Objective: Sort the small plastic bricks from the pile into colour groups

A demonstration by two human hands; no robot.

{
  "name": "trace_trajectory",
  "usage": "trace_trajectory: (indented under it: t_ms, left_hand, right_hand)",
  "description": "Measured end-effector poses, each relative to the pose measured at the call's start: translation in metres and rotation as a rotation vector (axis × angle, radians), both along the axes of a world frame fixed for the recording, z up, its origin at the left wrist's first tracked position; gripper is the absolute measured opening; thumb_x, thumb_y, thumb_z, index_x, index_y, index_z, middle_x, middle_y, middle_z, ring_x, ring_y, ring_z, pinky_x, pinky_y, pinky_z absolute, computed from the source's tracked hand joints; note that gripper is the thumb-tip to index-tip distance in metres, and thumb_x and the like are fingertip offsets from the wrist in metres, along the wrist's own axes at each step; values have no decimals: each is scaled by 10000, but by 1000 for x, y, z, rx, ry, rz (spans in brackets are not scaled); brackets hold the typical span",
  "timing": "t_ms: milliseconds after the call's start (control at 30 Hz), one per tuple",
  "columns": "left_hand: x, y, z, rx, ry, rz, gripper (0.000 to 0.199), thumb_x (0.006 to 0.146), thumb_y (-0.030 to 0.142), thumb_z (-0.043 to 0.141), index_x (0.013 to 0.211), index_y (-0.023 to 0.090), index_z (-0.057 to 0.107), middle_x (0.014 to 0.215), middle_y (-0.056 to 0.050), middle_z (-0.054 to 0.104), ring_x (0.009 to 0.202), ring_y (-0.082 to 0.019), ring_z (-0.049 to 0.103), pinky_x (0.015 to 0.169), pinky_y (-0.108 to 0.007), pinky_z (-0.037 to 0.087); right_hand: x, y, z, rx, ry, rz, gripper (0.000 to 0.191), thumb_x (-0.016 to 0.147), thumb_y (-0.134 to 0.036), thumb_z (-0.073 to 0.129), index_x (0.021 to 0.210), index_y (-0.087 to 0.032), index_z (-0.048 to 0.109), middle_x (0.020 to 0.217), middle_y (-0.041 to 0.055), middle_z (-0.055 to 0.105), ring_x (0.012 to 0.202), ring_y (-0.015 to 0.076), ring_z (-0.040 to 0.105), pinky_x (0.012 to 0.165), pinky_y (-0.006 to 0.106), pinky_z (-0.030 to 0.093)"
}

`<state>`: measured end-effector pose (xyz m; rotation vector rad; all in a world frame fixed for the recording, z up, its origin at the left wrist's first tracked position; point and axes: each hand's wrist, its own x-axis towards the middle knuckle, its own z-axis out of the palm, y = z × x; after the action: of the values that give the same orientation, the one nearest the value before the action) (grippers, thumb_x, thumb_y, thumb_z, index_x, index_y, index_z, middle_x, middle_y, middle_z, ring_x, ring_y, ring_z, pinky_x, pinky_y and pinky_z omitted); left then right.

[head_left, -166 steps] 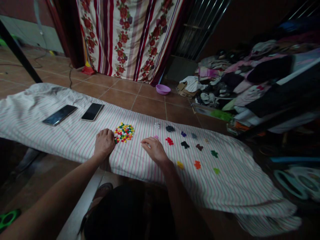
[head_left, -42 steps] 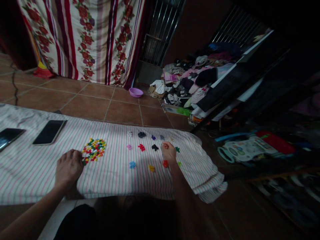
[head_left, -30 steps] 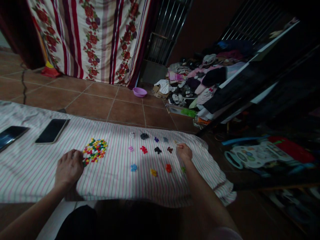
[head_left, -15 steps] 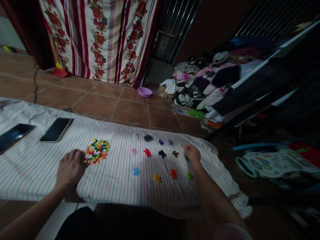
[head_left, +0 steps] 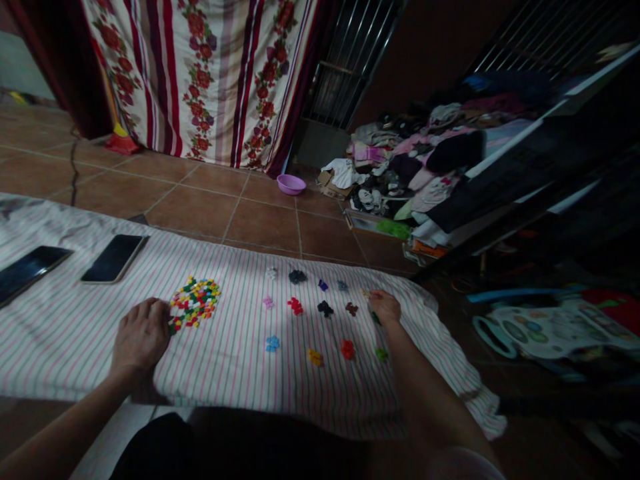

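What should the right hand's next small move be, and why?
Probably loosen the grip gently, then lift the right hand straight up. It is reaching in at the beige pieces and partly covers the dark green pieces, so a sideways drag might scatter either cluster. Whether it holds a piece is too small to tell.

The left hand (head_left: 141,337) and right hand (head_left: 385,307) are bare, and so are the forearms (head_left: 75,417); high on the right arm (head_left: 435,393) I make out the dim, pale edge of a sleeve (head_left: 470,465); dark clothing (head_left: 159,448) shows lower down, its cut lost in shadow.
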<state>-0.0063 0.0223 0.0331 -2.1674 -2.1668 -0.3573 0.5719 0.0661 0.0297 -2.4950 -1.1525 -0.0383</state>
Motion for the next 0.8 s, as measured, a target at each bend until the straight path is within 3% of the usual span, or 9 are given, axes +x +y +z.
trace_trajectory:
  t_ms: [100, 233, 433, 633, 800]
  left_hand:
    - [1, 0, 1, -1, -13, 4, 310, 911, 254, 314, 1025, 151, 584, 1125, -144, 598, 989, -280, 533, 825, -417, 408]
    - [1, 0, 2, 6, -26, 13, 301, 903, 245, 323, 1009, 147, 587, 1116, -138, 598, 995, -266, 526, 839, -398, 391]
    - [-2, 0, 0, 12, -14, 4, 281, 909, 260, 329, 999, 161, 576, 1075, -105, 601, 982, -236, 512, 845, -366, 371]
    - [-4, 1, -4, 32, -55, 0, 262, 903, 252, 361, 998, 151, 583, 1079, -121, 595, 991, -242, 503, 857, -376, 364]
    - [-5, 0, -4, 23, -73, -15, 247, 915, 237, 343, 980, 158, 568, 1079, -118, 591, 990, -244, 496, 851, -379, 363]
  right_hand:
    - [-4, -3, 4, -51, 41, -40, 323, 763, -172, 527, 985, -193, 760, 922, 81, 741, 831, 210, 668, 716, 268, 478]
    - [-16, -5, 10, -33, 36, 24, 325, 799, -195, 500, 1011, -179, 746, 945, 96, 734, 873, 220, 666, 753, 279, 472]
    - [-62, -3, 19, 19, 55, 156, 318, 808, -206, 494, 1023, -187, 727, 974, 88, 730, 883, 210, 651, 785, 276, 461]
    - [-134, -3, 29, 118, 106, 462, 312, 806, -219, 463, 973, -202, 726, 1025, 70, 719, 966, 201, 635, 900, 294, 463]
    - [-204, -8, 27, 269, 182, 770, 270, 821, -226, 479, 923, -214, 729, 919, 70, 710, 892, 214, 633, 862, 339, 483]
